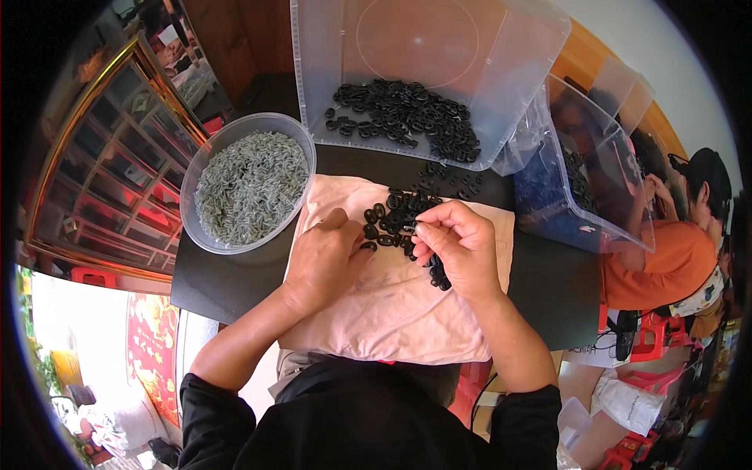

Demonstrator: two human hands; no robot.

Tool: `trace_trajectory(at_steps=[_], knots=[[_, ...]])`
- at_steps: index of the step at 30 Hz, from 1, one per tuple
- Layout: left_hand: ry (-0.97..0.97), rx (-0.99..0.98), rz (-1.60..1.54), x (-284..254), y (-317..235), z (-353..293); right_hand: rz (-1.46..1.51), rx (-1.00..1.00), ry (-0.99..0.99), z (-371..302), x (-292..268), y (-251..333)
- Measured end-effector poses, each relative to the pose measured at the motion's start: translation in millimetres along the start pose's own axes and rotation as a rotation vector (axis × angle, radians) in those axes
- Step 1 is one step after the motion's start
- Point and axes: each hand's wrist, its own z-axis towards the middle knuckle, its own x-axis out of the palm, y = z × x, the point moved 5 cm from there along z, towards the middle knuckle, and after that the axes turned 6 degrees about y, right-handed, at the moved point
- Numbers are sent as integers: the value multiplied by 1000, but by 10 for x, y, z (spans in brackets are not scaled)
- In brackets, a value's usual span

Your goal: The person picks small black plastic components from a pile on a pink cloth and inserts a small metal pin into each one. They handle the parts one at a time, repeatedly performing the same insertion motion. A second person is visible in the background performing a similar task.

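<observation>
A pile of small black oval pieces (403, 207) with openings in them lies on a pink cloth (392, 321) in front of me. My left hand (325, 258) is closed at the pile's left side, thumb and finger at one black oval piece (368, 246). Most of its fingertips are hidden behind the hand. Over the right part of the pile, my right hand (464, 244) pinches something tiny between thumb and forefinger; it is too small to name. More black pieces trail beneath that hand toward me.
Left of the cloth stands a round clear tub (249, 184) of small grey-green translucent pieces. A large clear bin (415, 47) lies beyond, black pieces inside. At right is another clear bin (576, 188). A person in orange (666, 262) sits at the far right. Black tabletop (548, 290) surrounds the cloth.
</observation>
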Motion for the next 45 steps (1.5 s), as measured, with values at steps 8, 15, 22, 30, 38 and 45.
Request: trace_trajectory(at_steps=[8,15,22,30,38,45], knots=[[70,-15,-209,51,3,8,-28,20,43,-23,59,-44],[39,49,-499,-42,-52,-25,-41,-8,35,-20,58,-10],[-8,72,-704,-42,-39,-28,-1,-45,59,-46,93,48],[63,9,-1199,130,39,-24,51,-106,135,-69,159,54],[194,-89,-1424,238,60,-10,131,-113,88,-72,214,82],[327,-166,-1626,274,145,11,67,-94,72,-145,187,152]])
